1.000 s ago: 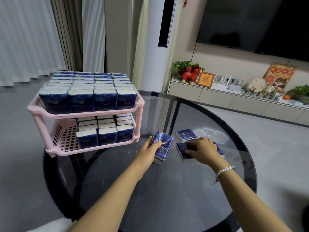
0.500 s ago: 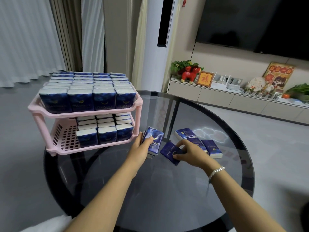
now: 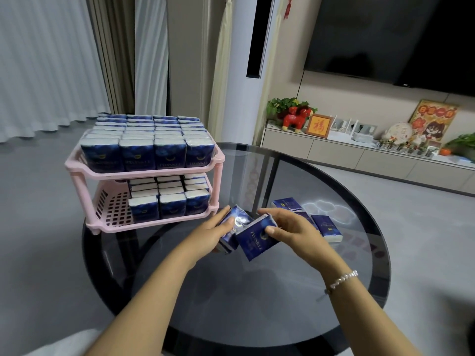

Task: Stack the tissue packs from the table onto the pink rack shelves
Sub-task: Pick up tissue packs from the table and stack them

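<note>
The left hand (image 3: 213, 233) grips a small stack of blue tissue packs (image 3: 235, 228) from its left side, the thumb lying on the top pack and the fingers curled under. The right hand (image 3: 290, 227) pinches one more pack (image 3: 257, 238) between thumb and fingers; this pack is tilted and touches the right side of the stack, above the round dark glass bench (image 3: 257, 291).

At about 2 o'clock from the hands, three loose packs lie flat on the bench: the farthest one (image 3: 286, 203), a middle one (image 3: 305, 218) partly hidden behind the right hand, and the nearest one (image 3: 327, 227).

The pink rack (image 3: 154, 173) stands on the bench edge at about 10 o'clock from the hands. Its upper shelf is full of packs standing upright in four rows. The lower shelf (image 3: 113, 209) has three rows on its right part (the left part shows the bare pink grid). A bead bracelet (image 3: 343, 280) sits on the right wrist.
</note>
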